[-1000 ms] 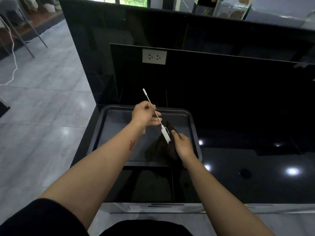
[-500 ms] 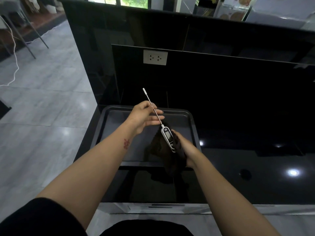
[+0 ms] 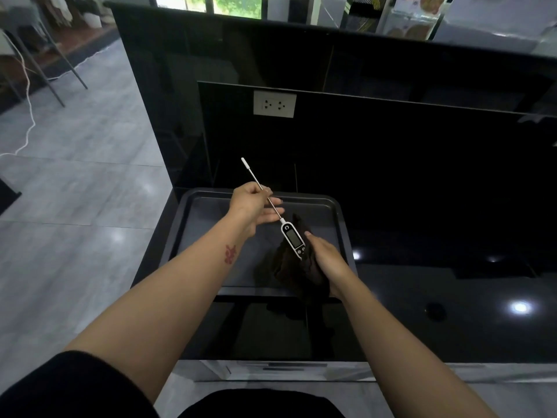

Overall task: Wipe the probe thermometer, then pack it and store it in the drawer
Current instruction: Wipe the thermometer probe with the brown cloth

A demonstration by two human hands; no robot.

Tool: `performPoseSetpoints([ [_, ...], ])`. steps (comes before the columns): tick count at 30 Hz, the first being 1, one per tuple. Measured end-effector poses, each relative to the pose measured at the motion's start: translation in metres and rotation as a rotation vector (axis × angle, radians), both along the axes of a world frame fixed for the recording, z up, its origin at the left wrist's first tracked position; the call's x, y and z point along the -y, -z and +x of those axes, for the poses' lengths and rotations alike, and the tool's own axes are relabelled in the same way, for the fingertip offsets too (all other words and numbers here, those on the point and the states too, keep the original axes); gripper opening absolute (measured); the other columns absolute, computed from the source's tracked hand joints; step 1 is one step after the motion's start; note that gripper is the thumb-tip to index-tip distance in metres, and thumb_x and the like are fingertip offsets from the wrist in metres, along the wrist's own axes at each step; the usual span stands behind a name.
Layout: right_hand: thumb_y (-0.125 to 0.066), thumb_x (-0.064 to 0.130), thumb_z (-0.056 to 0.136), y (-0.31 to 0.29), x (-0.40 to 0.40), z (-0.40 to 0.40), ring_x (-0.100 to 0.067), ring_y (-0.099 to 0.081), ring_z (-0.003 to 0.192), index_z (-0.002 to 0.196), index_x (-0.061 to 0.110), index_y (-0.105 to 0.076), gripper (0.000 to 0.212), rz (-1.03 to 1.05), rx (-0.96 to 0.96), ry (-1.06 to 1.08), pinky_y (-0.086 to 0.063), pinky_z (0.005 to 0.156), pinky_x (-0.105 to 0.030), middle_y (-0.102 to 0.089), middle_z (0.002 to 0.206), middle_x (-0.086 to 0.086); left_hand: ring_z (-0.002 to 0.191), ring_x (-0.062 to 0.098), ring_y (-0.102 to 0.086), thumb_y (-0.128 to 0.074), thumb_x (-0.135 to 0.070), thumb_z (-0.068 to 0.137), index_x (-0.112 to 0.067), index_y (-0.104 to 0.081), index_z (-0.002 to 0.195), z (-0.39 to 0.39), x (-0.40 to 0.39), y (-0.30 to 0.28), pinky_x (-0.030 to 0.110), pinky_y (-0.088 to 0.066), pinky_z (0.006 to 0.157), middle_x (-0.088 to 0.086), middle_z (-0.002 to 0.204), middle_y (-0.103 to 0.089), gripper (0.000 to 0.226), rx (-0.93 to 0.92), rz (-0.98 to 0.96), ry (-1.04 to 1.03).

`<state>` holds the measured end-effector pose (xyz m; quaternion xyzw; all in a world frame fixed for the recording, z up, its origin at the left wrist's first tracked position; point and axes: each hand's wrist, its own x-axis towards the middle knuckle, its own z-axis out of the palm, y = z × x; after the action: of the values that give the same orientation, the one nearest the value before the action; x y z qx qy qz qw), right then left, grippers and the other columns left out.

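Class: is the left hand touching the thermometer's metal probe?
Touching. The head view shows the left hand pinching the probe thermometer by its metal stem.

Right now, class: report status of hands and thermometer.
Left hand pinches probe; right hand grips dark cloth against thermometer body. Over tray. Nothing obstructing.

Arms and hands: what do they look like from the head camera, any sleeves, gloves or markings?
Both hands, left and right, are bare: no gloves, rings or watch visible. Both forearms are bare too. A black sleeve covers the left upper arm at the bottom edge of the picture. A small red mark shows on the left forearm near the wrist. No cables.
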<state>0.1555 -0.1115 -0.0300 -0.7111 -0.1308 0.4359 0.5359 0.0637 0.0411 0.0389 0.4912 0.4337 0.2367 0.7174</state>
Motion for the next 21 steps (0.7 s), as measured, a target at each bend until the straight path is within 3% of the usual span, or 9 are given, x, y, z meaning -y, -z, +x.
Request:
performPoseSetpoints([
  [7,-0.053,0.049,0.095,-0.008,-0.01,-0.001,-0.024,-0.07,0.102,0.116,0.018,-0.069,0.041,0.013,-0.049,-0.025,-0.051,0.1,-0.041,-0.076,0.106,-0.008,0.071,0.032,-0.072,-0.048,-0.009,0.102,-0.004,-0.055,0.096,0.001,0.009,-0.002,0.039,-0.063,0.065,0.02,0.089,-0.068,0.01,0.025,0.064,0.057],
  [12,-0.054,0.047,0.096,0.005,0.009,-0.003,-0.025,-0.072,0.093,0.107,0.015,-0.074,0.04,0.001,-0.164,0.062,-0.054,0.081,-0.033,-0.077,0.099,-0.01,0.073,0.03,-0.072,-0.044,-0.008,0.103,-0.006,-0.054,0.092,-0.004,-0.001,0.0,0.035,-0.063,0.063,0.018,0.09,-0.068,0.015,0.062,0.043,0.051],
  [16,-0.056,0.048,0.094,0.009,0.005,-0.002,-0.028,-0.07,0.097,0.105,0.012,-0.068,0.04,-0.026,0.022,0.165,-0.055,0.091,-0.04,-0.075,0.102,-0.012,0.081,0.034,-0.072,-0.042,-0.009,0.104,-0.007,-0.053,0.092,-0.006,-0.001,0.004,0.039,-0.062,0.07,0.02,0.098,-0.069,0.016,0.085,-0.036,0.078],
  [21,-0.055,0.049,0.094,0.008,0.006,-0.009,-0.026,-0.067,0.094,0.098,0.01,-0.059,0.039,-0.027,0.238,0.185,-0.052,0.087,-0.041,-0.069,0.097,-0.011,0.078,0.035,-0.069,-0.042,-0.015,0.104,-0.005,-0.051,0.098,0.0,-0.003,0.003,0.044,-0.06,0.069,0.016,0.098,-0.064,0.015,0.014,-0.17,-0.051],
])
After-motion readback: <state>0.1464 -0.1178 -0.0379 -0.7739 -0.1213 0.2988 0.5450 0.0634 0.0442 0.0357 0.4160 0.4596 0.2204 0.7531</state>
